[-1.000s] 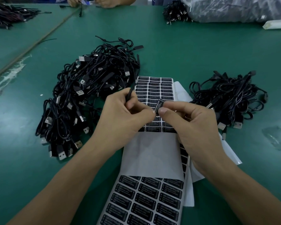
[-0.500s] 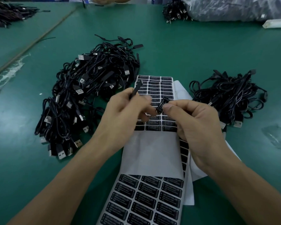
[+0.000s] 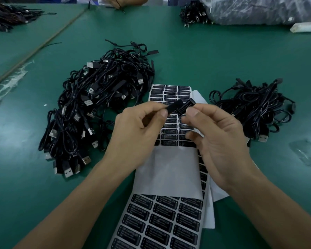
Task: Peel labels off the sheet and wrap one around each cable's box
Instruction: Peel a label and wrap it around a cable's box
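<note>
My left hand [image 3: 140, 130] pinches a small black cable box [image 3: 174, 107] between thumb and forefinger, above the label sheet. My right hand [image 3: 219, 141] pinches a black printed label [image 3: 186, 107] at its thumb tip, and the label's edge meets the end of the box. Under both hands lies a white sheet [image 3: 169, 92] with rows of black labels, its lower half bare backing. A second sheet of labels [image 3: 160, 223] lies nearer to me. The box's cable is hidden behind my left hand.
A big pile of black USB cables [image 3: 97, 108] lies left of the sheets and a smaller pile [image 3: 255, 108] to the right. At the far edge are another person's hands [image 3: 122, 1], a plastic bag [image 3: 258, 9] and more cables [image 3: 7, 15]. A clear plastic scrap [image 3: 305, 151] lies right.
My left hand has turned the box from pointing up to lying sideways toward the label. My right hand has brought the label up against the box's end.
</note>
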The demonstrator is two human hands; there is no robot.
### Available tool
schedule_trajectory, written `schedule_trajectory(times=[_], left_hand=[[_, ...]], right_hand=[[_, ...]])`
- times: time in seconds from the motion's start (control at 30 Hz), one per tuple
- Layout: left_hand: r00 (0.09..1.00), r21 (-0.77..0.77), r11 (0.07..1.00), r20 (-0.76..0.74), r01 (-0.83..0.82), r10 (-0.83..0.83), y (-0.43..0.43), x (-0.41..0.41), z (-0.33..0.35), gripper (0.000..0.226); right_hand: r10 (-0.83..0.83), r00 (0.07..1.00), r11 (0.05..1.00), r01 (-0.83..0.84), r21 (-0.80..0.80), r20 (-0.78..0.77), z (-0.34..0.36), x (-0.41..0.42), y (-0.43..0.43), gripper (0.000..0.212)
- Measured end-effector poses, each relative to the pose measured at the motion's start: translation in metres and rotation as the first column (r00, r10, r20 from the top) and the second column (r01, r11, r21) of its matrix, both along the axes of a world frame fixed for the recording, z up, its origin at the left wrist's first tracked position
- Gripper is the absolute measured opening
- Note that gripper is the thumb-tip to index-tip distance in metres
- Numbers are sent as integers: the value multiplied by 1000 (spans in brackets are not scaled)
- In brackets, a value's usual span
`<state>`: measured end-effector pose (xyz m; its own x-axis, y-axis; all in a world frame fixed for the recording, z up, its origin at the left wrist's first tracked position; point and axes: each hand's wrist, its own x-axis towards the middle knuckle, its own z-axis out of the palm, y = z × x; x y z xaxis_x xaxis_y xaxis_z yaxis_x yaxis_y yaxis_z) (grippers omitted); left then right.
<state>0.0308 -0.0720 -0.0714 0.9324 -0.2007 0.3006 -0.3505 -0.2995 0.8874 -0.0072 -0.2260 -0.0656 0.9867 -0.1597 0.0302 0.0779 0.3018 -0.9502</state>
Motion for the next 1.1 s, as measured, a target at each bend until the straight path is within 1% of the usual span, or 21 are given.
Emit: schedule_trajectory(times=[0.1,0.27,0.43,0.57,0.67,0.77,0.8,0.87,1.03,1.1], left_hand=[[1000,-33,999,-30,2,-3,-2,-2,0,9],[996,-59,998,-79,26,-31,-1,-2,-2,19],[990,-40,994,-101,98,-101,-1,-3,0,20],[982,-98,987,-128,124,-136,-2,-5,1,23],[984,-156,985,-151,74,-98,-3,-3,-2,31],[981,-213,976,-178,39,-78,-3,-2,-3,29],[981,-219,975,-177,36,-76,-2,-3,-4,28],[983,-218,975,-170,38,-76,-2,-3,-4,29],[984,-224,973,-153,60,-96,-3,-3,-4,24],[984,-203,976,-139,85,-115,-2,-3,-4,25]], right_hand=[[-9,1000,999,9,-44,3,-3,2,1,13],[-42,999,998,41,-47,-6,-8,4,-2,17],[-15,1000,1000,15,3,7,-9,6,-1,14],[-6,1000,999,5,42,21,-8,6,0,9],[-48,999,999,48,-23,10,-6,5,-2,10],[-62,998,996,61,-70,-16,-7,4,-1,6],[-61,998,995,59,-86,-21,-8,4,0,8],[-66,997,992,62,-109,-34,-10,4,0,13],[-66,997,990,62,-124,-31,-9,4,-1,16],[-61,998,990,57,-126,-29,-10,4,0,17]])
